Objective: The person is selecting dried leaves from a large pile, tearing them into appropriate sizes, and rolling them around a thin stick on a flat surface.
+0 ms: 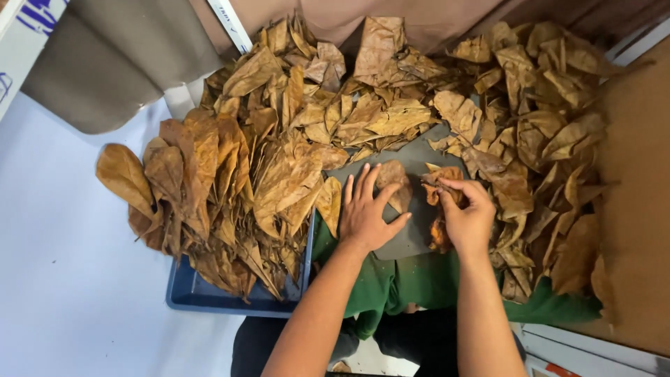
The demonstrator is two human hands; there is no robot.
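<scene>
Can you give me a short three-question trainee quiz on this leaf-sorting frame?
1. True or false: the left hand lies flat, fingers spread, on a dry brown leaf.
2. What does the right hand pinch? A) a crumpled leaf B) a blue tray C) green cloth
3. What holds the stacked leaves on the left?

Key
1. True.
2. A.
3. A blue tray.

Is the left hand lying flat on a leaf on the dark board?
Yes, the left hand lies palm down with fingers spread on a brown leaf that rests on the dark board.
</scene>
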